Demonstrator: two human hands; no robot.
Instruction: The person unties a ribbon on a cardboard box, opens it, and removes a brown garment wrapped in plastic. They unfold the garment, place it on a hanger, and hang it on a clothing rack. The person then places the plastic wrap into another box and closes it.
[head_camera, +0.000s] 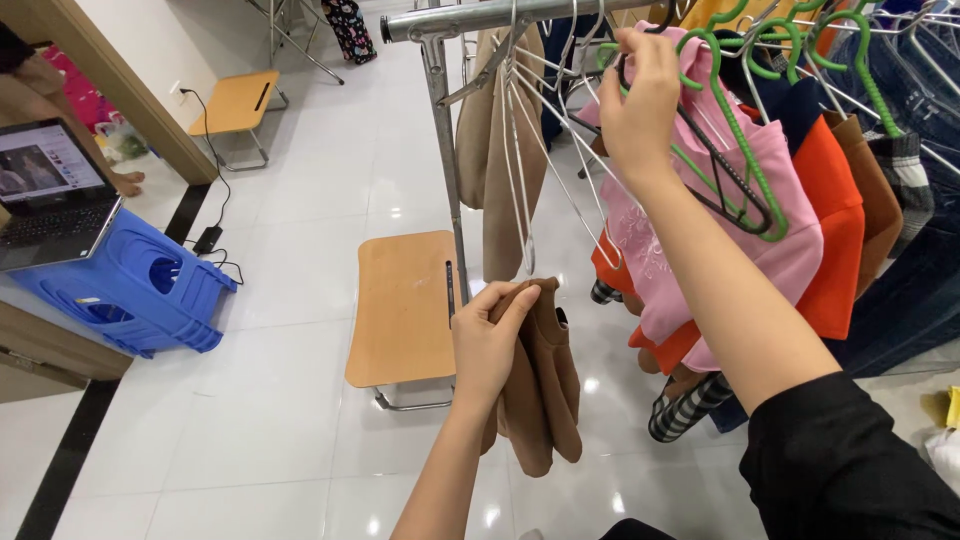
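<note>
My left hand (490, 335) grips the top of a small brown garment (545, 385) that hangs folded below it. My right hand (640, 95) is raised to the metal clothes rail (470, 20), fingers closed on the hook of a black hanger (725, 175) among green hangers (745, 150). A pink top (730, 225) and an orange garment (830, 220) hang just right of that hand. Several bare wire hangers (520, 150) dangle from the rail between my two hands.
A low wooden folding table (400, 305) stands on the white tiled floor under the rail. A blue plastic stool (130, 285) carries an open laptop (50, 190) at left, with a cable and adapter (208, 238) beside it. Another folding table (235, 100) sits farther back. Dark clothes (900, 260) crowd the right.
</note>
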